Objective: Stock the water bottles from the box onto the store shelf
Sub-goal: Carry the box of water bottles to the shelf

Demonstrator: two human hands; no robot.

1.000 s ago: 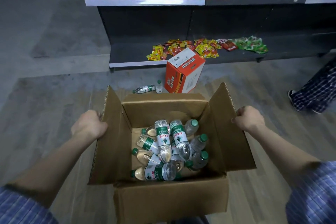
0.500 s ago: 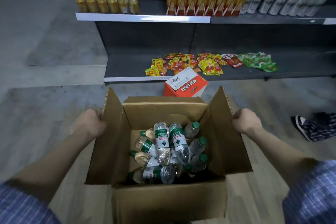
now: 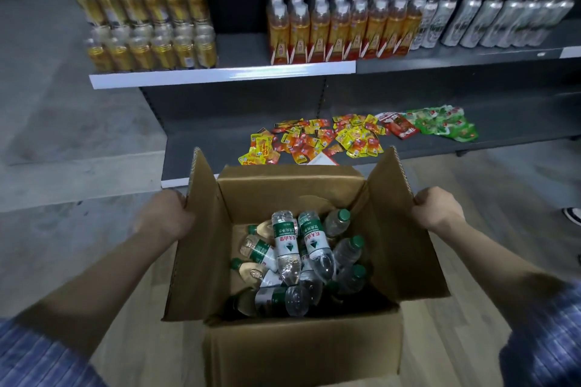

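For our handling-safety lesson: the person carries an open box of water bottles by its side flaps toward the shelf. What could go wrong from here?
1. The left hand and right hand grip only the cardboard box by its flaps, which might bend or tear.
2. The water bottles lie loose and could shift.
3. Snack packets crowd the lower shelf, limiting space.

Snack packets (image 3: 327, 141) on bottom shelf (image 3: 201, 151)

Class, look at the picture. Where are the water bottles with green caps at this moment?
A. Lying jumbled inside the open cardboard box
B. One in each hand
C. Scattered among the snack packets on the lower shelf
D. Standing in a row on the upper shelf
A: the water bottles lie jumbled inside the open cardboard box, whose side flaps the left hand and right hand grip.
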